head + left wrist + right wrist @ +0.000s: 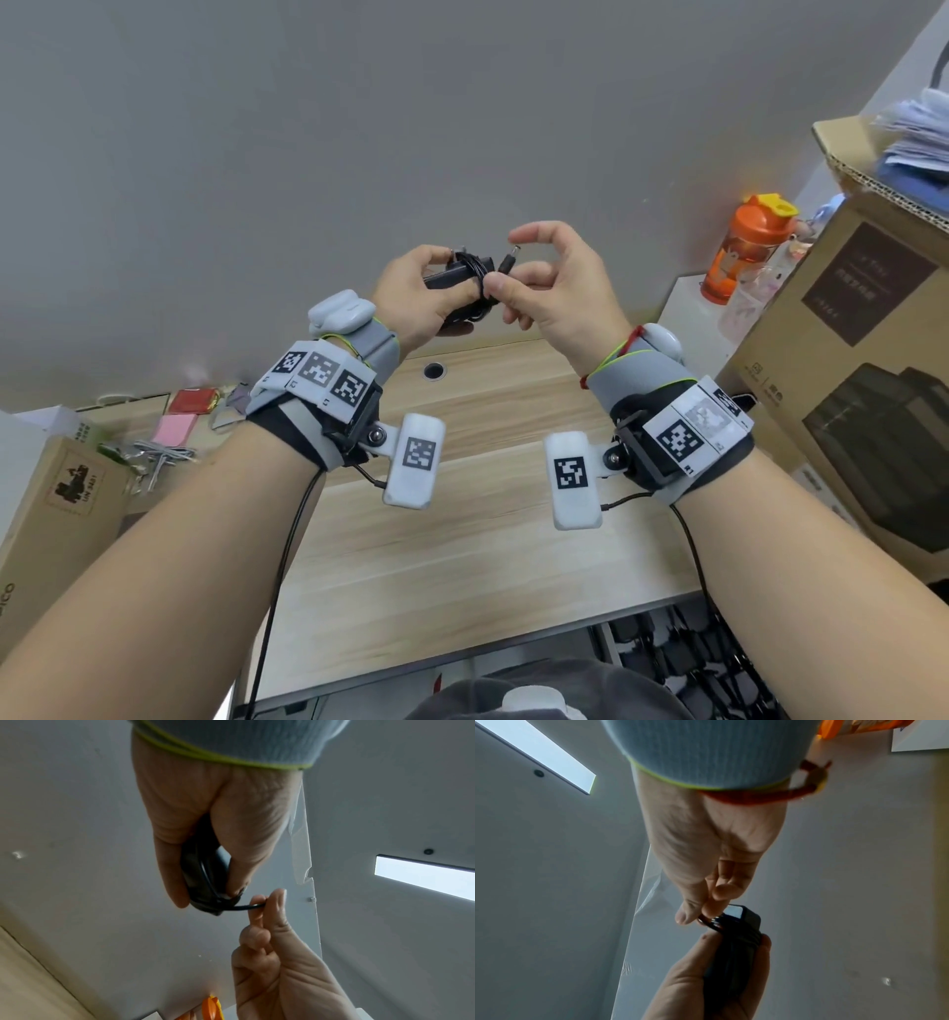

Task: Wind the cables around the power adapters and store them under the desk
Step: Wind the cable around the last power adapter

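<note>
Nearest to the head camera are the two bare forearms, each with a grey wrist strap carrying white blocks with black square markers. Between them lies the light wooden desk (pixel 462 539), and under its front edge there is a dark heap of black items (pixel 693 663) which I cannot identify clearly.

Further up, both hands are raised above the desk in front of the grey wall. The left hand (pixel 416 295) grasps the black power adapter (pixel 452 277): the fingers and thumb are curled around its body, as the left wrist view shows (pixel 200 874). The thin black cable (pixel 475 267) is wound in several turns around the adapter. The right hand (pixel 554 280) pinches the free end of this cable between thumb and one finger, just beside the adapter; its other fingers are bent and hold nothing. The small barrel plug (pixel 509 259) sticks out above the pinch.

Farther away, an orange bottle (pixel 750 246) stands at the right, next to large cardboard boxes (pixel 842 329). At the far left of the desk there are pink notes (pixel 174 429) and a smaller cardboard box (pixel 61 493).
</note>
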Available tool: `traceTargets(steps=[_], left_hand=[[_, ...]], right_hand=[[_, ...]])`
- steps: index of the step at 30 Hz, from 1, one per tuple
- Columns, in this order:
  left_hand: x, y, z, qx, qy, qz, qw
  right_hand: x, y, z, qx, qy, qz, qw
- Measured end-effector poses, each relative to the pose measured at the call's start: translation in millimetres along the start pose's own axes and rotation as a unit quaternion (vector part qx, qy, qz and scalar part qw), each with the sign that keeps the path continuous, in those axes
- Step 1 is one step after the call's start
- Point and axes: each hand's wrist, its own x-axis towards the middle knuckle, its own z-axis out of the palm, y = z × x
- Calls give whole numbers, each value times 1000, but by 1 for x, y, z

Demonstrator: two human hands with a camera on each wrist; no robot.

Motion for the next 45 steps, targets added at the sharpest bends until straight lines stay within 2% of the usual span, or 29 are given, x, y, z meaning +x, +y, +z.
traceTargets(steps=[4,11,18,23,27,33,39,45], left_hand=[[-2,4,3,-37,-17,-22,999],[-4,9,5,-40,-24,-45,998],[-9,8,5,-8,-12,-17,1000],[-15,7,4,31,-19,25,999],[-11,3,4,31,-31,33,999],[-12,1,7,-2,-44,0,999],[-10,2,1,-24,-26,-15,999],[-10,-1,3,-18,-54,-7,998]], right_hand=[[-3,1,4,-42,-26,51,997],[1,5,5,-83,-41,121,988],[7,8,6,-108,17,132,985],[9,15,5,-151,93,78,981],[6,16,7,-199,125,-1,972],[0,12,10,-267,77,-76,958],[-2,11,7,-246,26,-62,967],[4,15,5,-276,51,-79,956]])
